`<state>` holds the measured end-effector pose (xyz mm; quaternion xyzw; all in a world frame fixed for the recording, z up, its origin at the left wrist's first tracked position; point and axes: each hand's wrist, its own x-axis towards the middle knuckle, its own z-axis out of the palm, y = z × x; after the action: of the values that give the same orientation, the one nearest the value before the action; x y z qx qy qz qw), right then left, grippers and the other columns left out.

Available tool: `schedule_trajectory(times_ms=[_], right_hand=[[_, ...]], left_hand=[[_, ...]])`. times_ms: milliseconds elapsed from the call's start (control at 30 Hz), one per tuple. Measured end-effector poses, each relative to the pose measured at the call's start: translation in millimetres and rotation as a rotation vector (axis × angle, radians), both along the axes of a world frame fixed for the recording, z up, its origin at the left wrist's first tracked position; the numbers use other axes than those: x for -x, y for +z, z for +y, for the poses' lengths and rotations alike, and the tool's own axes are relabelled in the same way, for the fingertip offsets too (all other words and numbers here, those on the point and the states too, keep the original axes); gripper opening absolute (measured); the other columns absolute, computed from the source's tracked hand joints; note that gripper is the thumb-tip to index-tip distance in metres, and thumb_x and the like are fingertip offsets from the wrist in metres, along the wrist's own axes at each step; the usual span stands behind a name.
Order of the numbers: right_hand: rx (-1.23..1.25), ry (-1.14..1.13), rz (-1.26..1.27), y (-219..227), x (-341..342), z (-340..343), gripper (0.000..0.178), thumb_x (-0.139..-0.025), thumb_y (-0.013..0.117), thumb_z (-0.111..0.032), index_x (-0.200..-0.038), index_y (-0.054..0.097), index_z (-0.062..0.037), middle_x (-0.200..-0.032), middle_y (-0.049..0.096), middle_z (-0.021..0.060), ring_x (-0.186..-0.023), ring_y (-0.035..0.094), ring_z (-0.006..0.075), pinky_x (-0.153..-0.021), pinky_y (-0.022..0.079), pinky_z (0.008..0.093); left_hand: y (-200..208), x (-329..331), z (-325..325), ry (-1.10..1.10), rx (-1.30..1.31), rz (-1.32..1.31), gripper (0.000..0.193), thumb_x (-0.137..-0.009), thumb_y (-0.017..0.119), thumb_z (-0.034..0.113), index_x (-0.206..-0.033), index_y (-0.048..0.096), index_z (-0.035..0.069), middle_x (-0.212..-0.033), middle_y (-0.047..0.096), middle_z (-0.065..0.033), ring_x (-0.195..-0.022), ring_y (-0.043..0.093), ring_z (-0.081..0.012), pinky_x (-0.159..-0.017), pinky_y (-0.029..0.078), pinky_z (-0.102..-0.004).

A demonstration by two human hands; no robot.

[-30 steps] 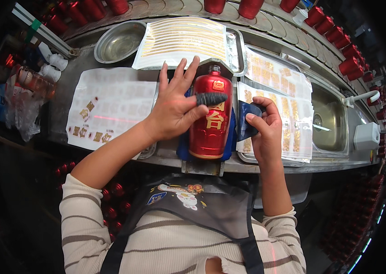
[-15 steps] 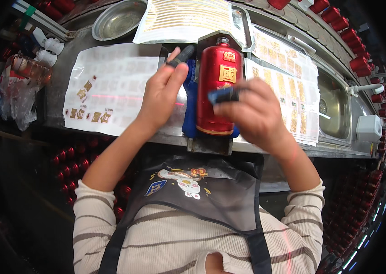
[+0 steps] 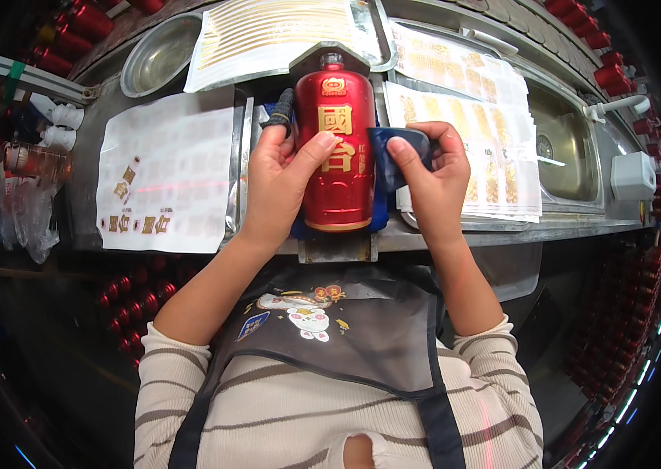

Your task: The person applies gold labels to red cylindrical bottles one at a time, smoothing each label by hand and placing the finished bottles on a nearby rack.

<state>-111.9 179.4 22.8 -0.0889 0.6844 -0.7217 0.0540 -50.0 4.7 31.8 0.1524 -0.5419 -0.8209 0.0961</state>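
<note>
Steel worktop, glossy and sticker-strewn, carries a red glazed bottle lying lengthwise, neck pointing away from the person. Left hand curls around its flank, thumb on the gold label; right hand pinches a dark blue cloth against its right side, beside gold decal sheets

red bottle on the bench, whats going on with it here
A person steadies a red bottle lying in a blue cradle at the bench edge, left hand gripping its side. The right hand presses a dark blue pad against its other side. Sheets of gold stickers lie around it.
</note>
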Motion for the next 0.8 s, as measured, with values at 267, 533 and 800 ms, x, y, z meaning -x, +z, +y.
schedule_trajectory(times_ms=[267, 533, 800], right_hand=[[-0.092, -0.035, 0.068, -16, 9, 23, 0.019, -0.087, 0.074, -0.006, -0.101, 0.062, -0.0030, -0.089, 0.065, 0.0027, -0.081, 0.061, 0.0073, -0.072, 0.050, 0.0231], [-0.667, -0.099, -0.149, 4, 56, 177, 0.029, -0.086, 0.070, -0.016, -0.110, 0.067, 0.0001, -0.095, 0.069, 0.0124, -0.081, 0.064, 0.0179, -0.074, 0.052, 0.0291], [-1.363, -0.368, 0.022, -18, 101, 230, 0.070, -0.070, 0.080, -0.041, -0.123, 0.060, 0.0004, -0.101, 0.070, 0.0238, -0.097, 0.067, 0.0390, -0.086, 0.051, 0.0472]], left_hand=[[0, -2, 4, 0.001, 0.151, -0.060, 0.036, -0.092, 0.072, 0.015, -0.118, 0.053, -0.002, -0.113, 0.067, -0.0138, -0.098, 0.067, -0.0154, -0.086, 0.055, -0.0286], [-13, -13, -9, -0.048, 0.121, 0.007, 0.047, -0.098, 0.062, 0.022, -0.134, 0.048, -0.005, -0.135, 0.058, -0.0151, -0.121, 0.056, -0.0160, -0.108, 0.040, -0.0332], [-20, -21, -10, 0.047, 0.224, -0.021, 0.041, -0.101, 0.052, 0.025, -0.131, 0.051, -0.003, -0.126, 0.062, -0.0114, -0.115, 0.058, -0.0136, -0.100, 0.042, -0.0304]])
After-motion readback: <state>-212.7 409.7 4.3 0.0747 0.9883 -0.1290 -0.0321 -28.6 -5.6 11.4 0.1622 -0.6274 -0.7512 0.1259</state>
